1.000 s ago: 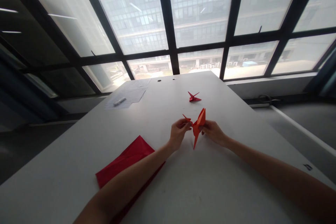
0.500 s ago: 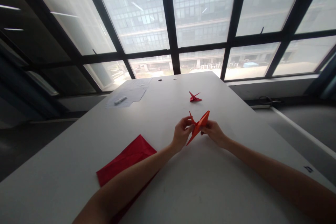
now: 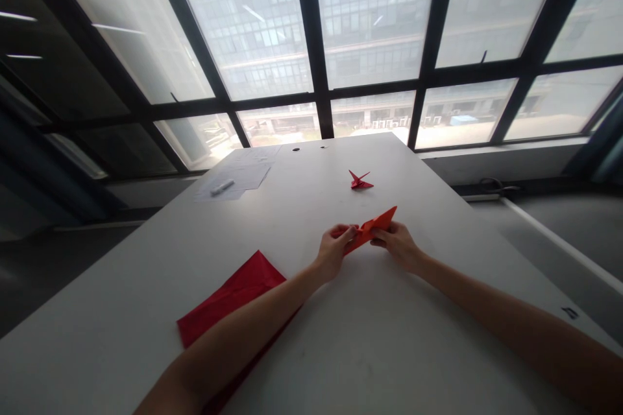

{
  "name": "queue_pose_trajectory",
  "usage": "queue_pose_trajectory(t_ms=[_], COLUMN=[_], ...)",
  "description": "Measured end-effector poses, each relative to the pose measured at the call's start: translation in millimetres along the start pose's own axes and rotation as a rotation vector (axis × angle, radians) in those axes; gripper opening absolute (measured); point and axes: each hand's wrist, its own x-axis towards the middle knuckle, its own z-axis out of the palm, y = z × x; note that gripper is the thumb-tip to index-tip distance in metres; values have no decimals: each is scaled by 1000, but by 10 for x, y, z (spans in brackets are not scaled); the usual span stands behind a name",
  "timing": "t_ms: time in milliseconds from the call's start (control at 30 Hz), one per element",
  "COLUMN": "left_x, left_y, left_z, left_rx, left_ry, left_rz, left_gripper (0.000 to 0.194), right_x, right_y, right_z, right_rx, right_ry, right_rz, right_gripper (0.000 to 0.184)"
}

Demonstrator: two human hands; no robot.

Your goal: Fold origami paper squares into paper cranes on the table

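Note:
An orange paper crane [image 3: 376,225] is held between my two hands, just above the white table [image 3: 389,337]. My left hand [image 3: 335,248] pinches its left side, where a narrow folded point lies partly behind the fingers. On the other side, my right hand [image 3: 396,245] grips the crane's body with thumb and fingers. One wing sticks up to the right; the other slants down behind my left hand. Farther off on the table stands a small red paper crane [image 3: 361,181], touched by neither hand. Under my left forearm lies a piece of red paper [image 3: 233,295], partly hidden.
White sheets of paper [image 3: 250,175] lie at the table's far left, with a whitish tube-like object [image 3: 222,188] on them. A round hole [image 3: 296,150] is near the far edge. Dark-framed windows [image 3: 318,32] rise beyond the table. A small dark mark [image 3: 569,312] is at the right edge.
The orange crane has turned between my hands, its upper wing tilting to the right. Its narrow point has swung down into my left fingers. The red crane and red paper stay put.

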Motion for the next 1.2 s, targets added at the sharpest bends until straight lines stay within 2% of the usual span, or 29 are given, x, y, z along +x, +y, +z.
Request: queue_pose_trajectory(t_ms=[100, 200, 433, 567, 733, 967, 1200], left_x=[0, -6, -36, -27, -15, -60, -48], left_y=[8, 23, 62, 40, 16, 89, 42], left_z=[-15, -9, 6, 6, 2, 32, 13], left_rx=[85, 104, 167, 174, 143, 186, 149], left_ry=[-34, -135, -196, -181, -130, -220, -170], left_rz=[-31, -64, -58, -43, -21, -37, -99], left_gripper=[36, 43, 35, 38, 39, 39, 36], right_x=[19, 31, -55, -63, -42, -51, -22], right_y=[-5, -9, 11, 32, 43, 23, 29], right_z=[-14, -35, 41, 68, 40, 29, 15], right_rx=[43, 10, -215, -226, -234, -225, -256], right_ry=[43, 39, -106, -95, -108, -122, -95], right_rz=[-21, -25, -65, -96, -70, -60, -44], right_gripper=[29, 29, 30, 37, 38, 35, 33])
